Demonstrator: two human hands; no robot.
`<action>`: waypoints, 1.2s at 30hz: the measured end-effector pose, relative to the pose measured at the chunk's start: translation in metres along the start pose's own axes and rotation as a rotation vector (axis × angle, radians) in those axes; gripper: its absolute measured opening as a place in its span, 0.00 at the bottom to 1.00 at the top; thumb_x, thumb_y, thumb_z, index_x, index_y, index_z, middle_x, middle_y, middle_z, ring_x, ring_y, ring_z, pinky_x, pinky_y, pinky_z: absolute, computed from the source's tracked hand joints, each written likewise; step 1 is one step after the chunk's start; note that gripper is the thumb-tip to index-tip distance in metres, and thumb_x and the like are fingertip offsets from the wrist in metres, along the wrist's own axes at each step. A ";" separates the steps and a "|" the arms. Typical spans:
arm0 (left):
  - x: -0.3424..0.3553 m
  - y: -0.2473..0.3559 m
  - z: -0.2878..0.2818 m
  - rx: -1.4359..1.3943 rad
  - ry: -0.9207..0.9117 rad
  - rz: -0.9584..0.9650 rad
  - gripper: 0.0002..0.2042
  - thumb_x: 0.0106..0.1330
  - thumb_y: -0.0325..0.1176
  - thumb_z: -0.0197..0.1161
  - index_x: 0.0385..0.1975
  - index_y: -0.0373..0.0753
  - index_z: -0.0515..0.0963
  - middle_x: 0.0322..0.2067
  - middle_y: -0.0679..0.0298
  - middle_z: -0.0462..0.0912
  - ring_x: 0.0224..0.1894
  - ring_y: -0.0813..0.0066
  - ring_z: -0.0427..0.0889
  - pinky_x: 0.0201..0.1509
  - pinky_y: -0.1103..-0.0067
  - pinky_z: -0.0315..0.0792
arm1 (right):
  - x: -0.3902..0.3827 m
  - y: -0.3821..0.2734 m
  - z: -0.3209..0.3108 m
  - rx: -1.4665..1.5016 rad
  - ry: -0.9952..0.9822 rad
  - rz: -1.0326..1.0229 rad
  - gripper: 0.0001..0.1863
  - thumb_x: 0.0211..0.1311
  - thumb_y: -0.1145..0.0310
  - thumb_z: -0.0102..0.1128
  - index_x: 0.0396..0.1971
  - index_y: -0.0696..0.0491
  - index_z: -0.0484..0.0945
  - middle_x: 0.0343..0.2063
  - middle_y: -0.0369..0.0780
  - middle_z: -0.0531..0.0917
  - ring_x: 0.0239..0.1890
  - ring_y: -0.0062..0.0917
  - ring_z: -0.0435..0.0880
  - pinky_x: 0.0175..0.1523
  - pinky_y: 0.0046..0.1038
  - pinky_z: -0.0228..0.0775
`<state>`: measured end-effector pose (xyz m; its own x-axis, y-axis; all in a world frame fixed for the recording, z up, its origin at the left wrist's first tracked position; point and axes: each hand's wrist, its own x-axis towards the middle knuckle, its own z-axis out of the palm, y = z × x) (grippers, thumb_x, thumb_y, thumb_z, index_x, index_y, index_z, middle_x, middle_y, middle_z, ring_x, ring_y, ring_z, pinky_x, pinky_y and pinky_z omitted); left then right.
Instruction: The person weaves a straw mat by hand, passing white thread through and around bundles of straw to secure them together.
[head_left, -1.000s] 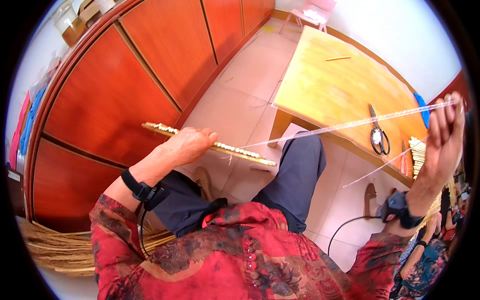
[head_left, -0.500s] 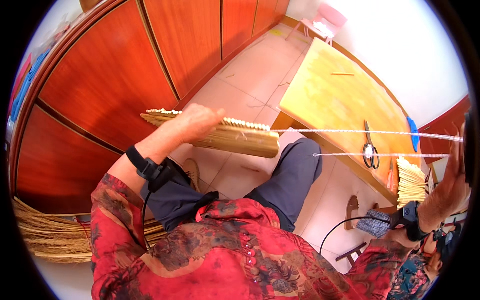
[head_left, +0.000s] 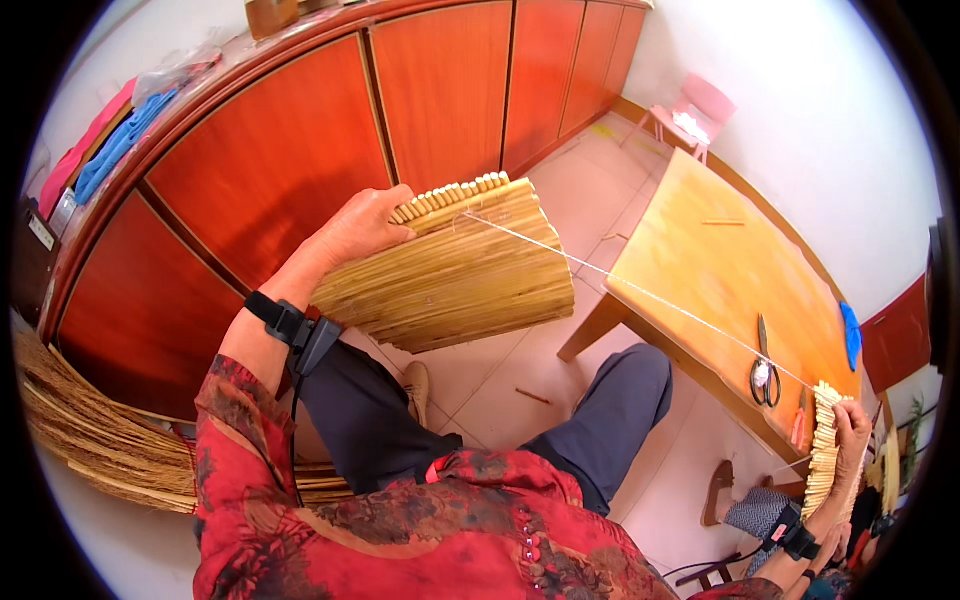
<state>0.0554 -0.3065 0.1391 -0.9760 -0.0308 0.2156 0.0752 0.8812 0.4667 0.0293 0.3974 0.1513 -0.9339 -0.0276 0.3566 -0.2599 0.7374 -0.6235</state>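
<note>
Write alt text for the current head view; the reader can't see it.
A person's left hand grips a mat of yellow stalks; a white thread stretches from it toward the right hand, by more stalks. Black-handled scissors lie on a wooden table.

Stalk mat left of the table, before the cabinet — scissors on the tabletop, chair behind.

Reading the view as a clock face, a taut thread slants from the straw mat toward 4 o'clock, barring any straight pass there. Scissors lie under its line on the table, which blocks 3 o'clock. Cupboards wall off 10 o'clock. Room opens over the floor at 1 o'clock, and between the knees at 6.
</note>
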 end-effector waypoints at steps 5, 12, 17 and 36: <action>0.000 -0.009 -0.030 -0.076 0.179 -0.057 0.13 0.47 0.31 0.62 0.29 0.31 0.70 0.23 0.49 0.75 0.28 0.61 0.77 0.34 0.74 0.69 | 0.000 0.029 0.000 -0.061 0.115 -0.010 0.06 0.58 0.71 0.53 0.23 0.55 0.74 0.17 0.28 0.66 0.19 0.10 0.62 0.24 0.15 0.51; 0.014 -0.017 -0.034 -0.065 0.539 -0.057 0.13 0.44 0.32 0.62 0.26 0.30 0.70 0.22 0.49 0.75 0.27 0.59 0.76 0.32 0.73 0.69 | 0.007 0.078 0.012 0.021 0.156 0.257 0.07 0.59 0.69 0.52 0.27 0.57 0.75 0.19 0.29 0.67 0.21 0.11 0.61 0.24 0.14 0.52; 0.018 -0.013 -0.014 -0.220 0.707 -0.110 0.13 0.44 0.31 0.63 0.24 0.30 0.70 0.23 0.51 0.76 0.26 0.63 0.77 0.32 0.73 0.69 | -0.006 0.126 0.019 0.031 0.417 0.088 0.09 0.61 0.67 0.51 0.27 0.58 0.73 0.20 0.30 0.67 0.23 0.14 0.61 0.28 0.17 0.54; -0.069 0.019 0.125 -0.637 0.693 -0.497 0.10 0.48 0.27 0.63 0.25 0.32 0.68 0.22 0.58 0.76 0.25 0.75 0.74 0.30 0.77 0.70 | 0.001 -0.146 0.138 0.362 -0.071 -0.311 0.02 0.54 0.78 0.55 0.28 0.56 0.75 0.18 0.30 0.69 0.22 0.12 0.66 0.25 0.14 0.55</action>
<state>0.0990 -0.2289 0.0258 -0.6126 -0.7577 0.2252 -0.0108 0.2928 0.9561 0.0327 0.1965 0.1472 -0.8097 -0.2642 0.5240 -0.5863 0.4049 -0.7017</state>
